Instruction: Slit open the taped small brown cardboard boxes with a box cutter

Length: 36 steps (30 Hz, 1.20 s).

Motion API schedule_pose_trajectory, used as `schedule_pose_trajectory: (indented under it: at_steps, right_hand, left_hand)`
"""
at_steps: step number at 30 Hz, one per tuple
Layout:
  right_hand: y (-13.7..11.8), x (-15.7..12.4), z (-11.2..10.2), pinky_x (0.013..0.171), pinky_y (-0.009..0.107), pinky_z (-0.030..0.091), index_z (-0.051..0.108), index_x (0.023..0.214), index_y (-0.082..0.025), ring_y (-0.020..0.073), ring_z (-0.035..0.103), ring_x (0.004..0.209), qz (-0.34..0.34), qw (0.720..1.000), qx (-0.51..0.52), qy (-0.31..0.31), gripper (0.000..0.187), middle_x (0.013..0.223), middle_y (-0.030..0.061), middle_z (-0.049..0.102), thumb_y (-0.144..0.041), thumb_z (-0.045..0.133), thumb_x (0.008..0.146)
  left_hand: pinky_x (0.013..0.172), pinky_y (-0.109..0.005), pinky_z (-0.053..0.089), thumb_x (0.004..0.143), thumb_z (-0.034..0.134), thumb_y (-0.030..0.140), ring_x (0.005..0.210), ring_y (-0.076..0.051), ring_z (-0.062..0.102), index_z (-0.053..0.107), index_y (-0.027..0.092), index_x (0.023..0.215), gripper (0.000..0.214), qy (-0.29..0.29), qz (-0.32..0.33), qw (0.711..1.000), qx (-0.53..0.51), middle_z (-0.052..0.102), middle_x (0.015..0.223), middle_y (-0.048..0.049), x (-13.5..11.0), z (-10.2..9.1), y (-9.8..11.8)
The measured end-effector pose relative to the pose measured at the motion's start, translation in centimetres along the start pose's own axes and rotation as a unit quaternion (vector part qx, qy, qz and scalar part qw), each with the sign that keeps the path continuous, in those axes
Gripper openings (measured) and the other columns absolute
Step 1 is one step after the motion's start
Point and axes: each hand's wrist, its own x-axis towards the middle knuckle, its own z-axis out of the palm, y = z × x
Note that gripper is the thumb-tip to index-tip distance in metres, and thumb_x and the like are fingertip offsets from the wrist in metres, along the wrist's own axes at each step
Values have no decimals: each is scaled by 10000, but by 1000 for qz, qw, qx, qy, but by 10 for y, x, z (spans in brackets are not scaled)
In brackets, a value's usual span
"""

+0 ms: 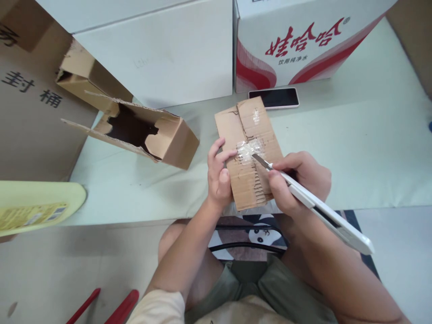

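A small brown cardboard box (245,184) lies near the front edge of the table, its top seam torn and a patch of clear tape (248,150) across the middle. My left hand (219,175) grips the box by its left side, with fingertips resting on top near the tape. In my right hand (299,177) is a white utility knife (324,209), blade out. The blade tip points left and meets or hovers just over the tape; which of the two I cannot tell. The underside of the box is hidden.
An open cardboard box (178,144) stands at the left, flaps up. Behind are a large white box (168,58) and a red-and-white carton (303,49), with a phone (280,97) before it. A yellow container (40,204) is at the left edge. The pale table (354,148) ends before my knees.
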Motion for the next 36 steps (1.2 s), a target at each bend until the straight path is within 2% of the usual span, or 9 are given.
schedule_pose_trajectory:
  at_steps: [7, 19, 29, 36]
  right_hand:
    - [-1, 1, 0, 416, 286, 373, 611, 722, -275, 129, 497, 413, -27, 999, 20, -4, 96, 549, -49, 627, -224, 659, 788]
    - [3, 1, 1, 401, 248, 331, 614, 731, -253, 102, 487, 410, -68, 997, 37, 13, 107, 542, -68, 615, -169, 668, 769]
    - [3, 1, 2, 384, 246, 318, 610, 733, -251, 98, 478, 398, -76, 996, 38, 15, 112, 540, -67, 613, -165, 662, 781]
    - [4, 1, 0, 418, 246, 378, 613, 757, -252, 102, 496, 421, -89, 995, 37, -1, 139, 556, -68, 608, -133, 678, 786]
  left_hand:
    - [1222, -558, 461, 1107, 256, 582, 1476, -316, 545, 636, 280, 1273, 513, 2, 2, 1000, -11, 560, 1555, -98, -1, 1, -2]
    - [1226, -548, 450, 1110, 252, 569, 1475, -317, 545, 634, 269, 1282, 515, 3, 5, 1000, -4, 566, 1554, -102, -1, 1, -2]
    - [1214, -543, 461, 1113, 246, 548, 1456, -313, 558, 631, 273, 1279, 501, 12, 9, 1000, -15, 568, 1542, -99, 0, 3, 0]
    - [1211, -531, 475, 1110, 282, 531, 1445, -303, 564, 641, 268, 1270, 473, 15, 12, 999, -30, 573, 1536, -98, 0, 3, 1]
